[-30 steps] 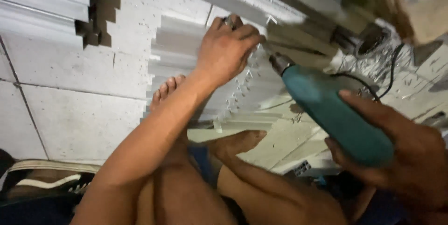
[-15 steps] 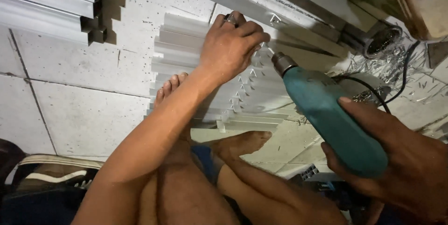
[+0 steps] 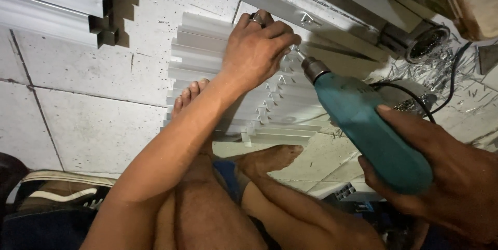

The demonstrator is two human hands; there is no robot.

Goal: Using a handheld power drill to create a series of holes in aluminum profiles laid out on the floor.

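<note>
My left hand [image 3: 259,47] presses down on a stack of short white aluminium profile pieces [image 3: 207,73] laid side by side on the tiled floor, its fingertips curled at the pieces' right ends. My right hand [image 3: 441,177] grips a teal electric drill [image 3: 368,125]. The drill's chuck and bit [image 3: 306,63] point up-left and meet the profile just beside my left fingertips. My bare feet [image 3: 270,159] rest against the near side of the stack.
Long aluminium profiles [image 3: 52,1] lie at the upper left and another long bar [image 3: 290,1] runs across the top. Metal shavings [image 3: 446,73] and a black cable litter the floor at right. A round metal tool [image 3: 420,40] sits at upper right, a shoe [image 3: 62,190] at lower left.
The drill has moved up and left, its bit closing in on the profile under my left fingertips. My left hand stays pressed on the stack.
</note>
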